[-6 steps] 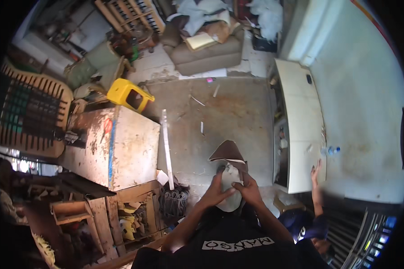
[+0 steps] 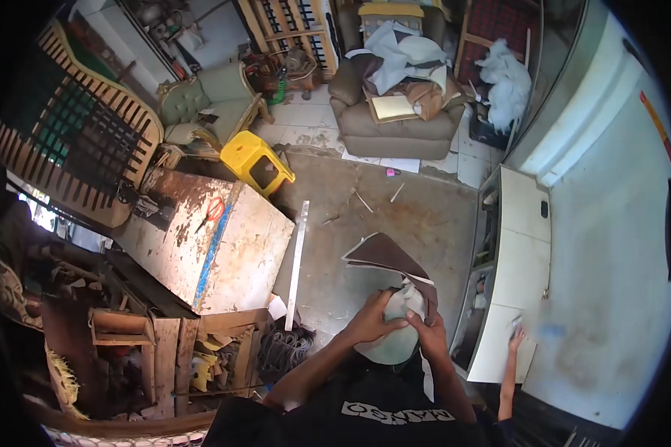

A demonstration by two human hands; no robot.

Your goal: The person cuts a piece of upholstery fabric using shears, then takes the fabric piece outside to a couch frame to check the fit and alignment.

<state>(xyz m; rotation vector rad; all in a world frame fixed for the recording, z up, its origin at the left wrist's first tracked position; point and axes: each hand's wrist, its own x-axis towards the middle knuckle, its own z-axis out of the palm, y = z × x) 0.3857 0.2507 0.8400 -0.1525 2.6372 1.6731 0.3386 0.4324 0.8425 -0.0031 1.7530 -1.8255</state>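
Note:
In front of my chest, both hands hold a brown piece of upholstery cover (image 2: 391,252) with a pale underside. Its brown part spreads away from me in a pointed flap. Below the flap, a rounded pale green-white section (image 2: 388,349) bulges between my hands. My left hand (image 2: 374,316) grips its left side, thumb laid on top. My right hand (image 2: 429,334) is closed on the right side, its thumb close to the left thumb. Fingers under the piece are hidden. A white strip (image 2: 428,378) hangs beside my right wrist.
Left stands a worn white bench (image 2: 253,238) with orange scissors (image 2: 215,209) and a yellow stool (image 2: 257,162) behind. A white bar (image 2: 298,264) lies by coiled cord (image 2: 285,350). Right, another person's hand (image 2: 516,339) reaches onto a white cabinet (image 2: 518,264). An armchair (image 2: 395,138) stands far off.
My view has tilted, so the room sits lower and further right. The brown flap spreads wider, and more of the pale section shows. The other person's hand has moved over the cabinet top.

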